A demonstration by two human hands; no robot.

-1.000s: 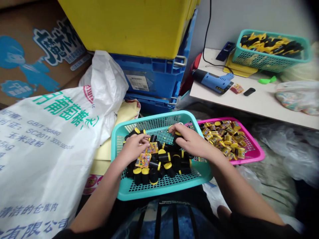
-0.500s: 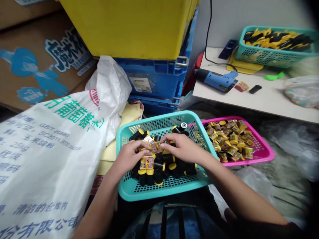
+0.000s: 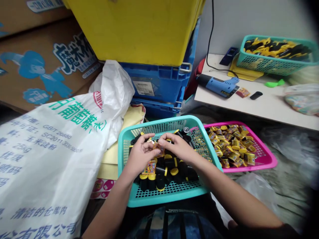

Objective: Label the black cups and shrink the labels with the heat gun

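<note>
My left hand and my right hand meet above a teal basket in my lap. Between their fingertips is a small orange printed label sleeve, its far part shiny and partly covered by my fingers. Both hands are closed in a pinch at it. Below my left hand, another printed label lies on small black canisters with yellow lids. These canisters fill much of the teal basket; some are hidden under my hands.
A pink basket of label-wrapped canisters stands at the right. Behind it, a white table bears a blue heat gun and a teal basket of black and yellow parts. A white sack lies left; crates are stacked ahead.
My left hand has turned and moved up and right, closing in on the label sleeve at my right fingertips. The view has shifted slightly, so the surroundings sit a little lower and further right.
</note>
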